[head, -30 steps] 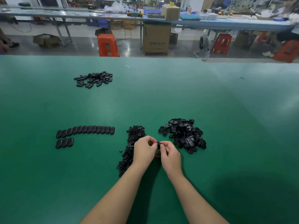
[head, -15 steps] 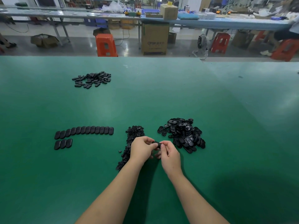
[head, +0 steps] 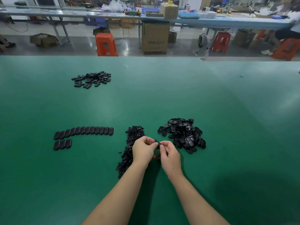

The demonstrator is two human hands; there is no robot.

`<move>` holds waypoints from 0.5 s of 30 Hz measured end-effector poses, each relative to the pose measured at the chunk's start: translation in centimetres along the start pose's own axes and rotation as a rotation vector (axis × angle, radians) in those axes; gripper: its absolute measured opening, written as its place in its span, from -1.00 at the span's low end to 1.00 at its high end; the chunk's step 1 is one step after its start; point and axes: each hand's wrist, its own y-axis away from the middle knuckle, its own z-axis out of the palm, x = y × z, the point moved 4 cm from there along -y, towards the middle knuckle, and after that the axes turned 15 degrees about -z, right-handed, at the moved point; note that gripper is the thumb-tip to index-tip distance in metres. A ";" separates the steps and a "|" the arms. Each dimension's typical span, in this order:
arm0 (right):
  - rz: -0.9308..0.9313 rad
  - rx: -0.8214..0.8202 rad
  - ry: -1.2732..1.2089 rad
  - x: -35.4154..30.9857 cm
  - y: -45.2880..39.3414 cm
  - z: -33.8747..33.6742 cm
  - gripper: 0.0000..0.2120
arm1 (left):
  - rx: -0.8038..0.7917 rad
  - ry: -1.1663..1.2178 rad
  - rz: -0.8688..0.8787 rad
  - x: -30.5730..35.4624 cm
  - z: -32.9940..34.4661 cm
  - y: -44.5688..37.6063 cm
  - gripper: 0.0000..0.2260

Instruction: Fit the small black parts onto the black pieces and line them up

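My left hand [head: 142, 150] and my right hand [head: 170, 153] meet above the green table [head: 162, 95], both pinching one black oval piece [head: 157, 143] between their fingertips. A strip of small black parts [head: 129, 148] lies just left of my left hand, partly hidden by it. A heap of black oval pieces [head: 183, 134] sits just right of my right hand. To the left, a long row of oval pieces [head: 84, 131] lies side by side, with a short row of three [head: 62, 144] under it.
Another loose pile of black oval pieces [head: 91, 78] lies far back on the left. Beyond the table's far edge stand orange stools [head: 106, 44], a cardboard box [head: 155, 38] and a long workbench. A person sits at the far right.
Both hands have stayed together on the black piece, shifting slightly away from me; the fingers have worked on it a little. The rows and piles have not moved.
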 end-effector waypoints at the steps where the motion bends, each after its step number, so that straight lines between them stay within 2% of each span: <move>1: 0.002 0.001 -0.002 0.0 0.0 0.0 -0.85 | 0.021 -0.063 0.040 0.2 0.0 0.2 -0.93; 5: -0.007 0.003 0.001 -0.1 0.0 0.0 -0.86 | 0.061 -0.192 0.116 0.5 0.0 0.5 -0.90; 11: -0.019 0.000 -0.008 -0.4 0.0 -0.1 -0.87 | 0.057 -0.198 0.107 0.4 -0.2 0.3 -0.88; 15: -0.028 0.005 -0.008 -0.5 -0.1 -0.1 -0.83 | 0.100 -0.306 0.199 0.6 0.0 0.5 -0.92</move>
